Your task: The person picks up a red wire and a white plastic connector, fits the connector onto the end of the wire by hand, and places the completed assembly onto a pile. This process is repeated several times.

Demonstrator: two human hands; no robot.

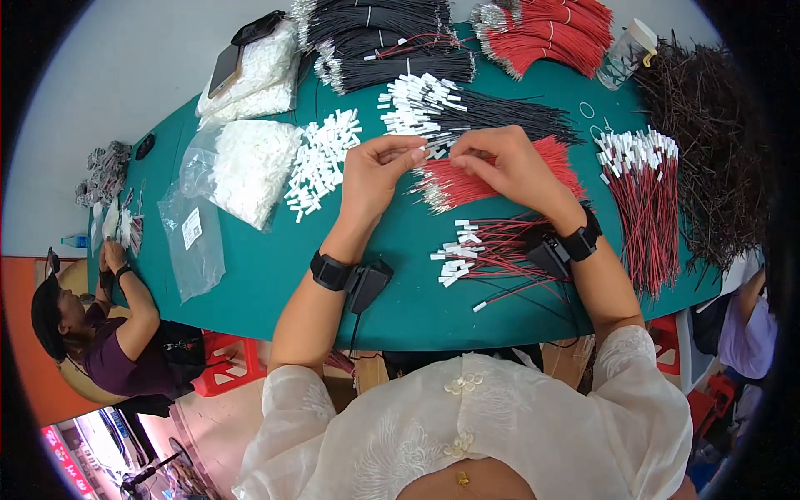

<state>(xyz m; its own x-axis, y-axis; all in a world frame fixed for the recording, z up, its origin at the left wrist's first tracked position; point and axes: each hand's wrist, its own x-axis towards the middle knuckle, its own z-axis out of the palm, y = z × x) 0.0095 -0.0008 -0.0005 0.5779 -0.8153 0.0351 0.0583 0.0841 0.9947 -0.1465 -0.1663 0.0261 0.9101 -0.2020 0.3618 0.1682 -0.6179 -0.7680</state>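
Note:
My left hand (379,171) and my right hand (507,165) face each other over the middle of the table, thumb and fingers pinched together on both. What lies between the fingertips is too small to make out. Under and behind them lie black wires with white connectors (425,98) on their ends. A bundle of red wires (467,179) with bare metal tips spreads beneath my right hand. Loose white connectors (323,154) are heaped left of my left hand. Nearer me, below my right hand, red and black wires with white connectors (461,254) lie in a loose pile.
Bags of white connectors (254,167) stand at the left on the green table (275,308). Black wire bundles (375,37), red wire bundles (546,37) and a clear cup (627,57) are at the back. Connectored red wires (637,208) lie right. A person (100,333) works at far left.

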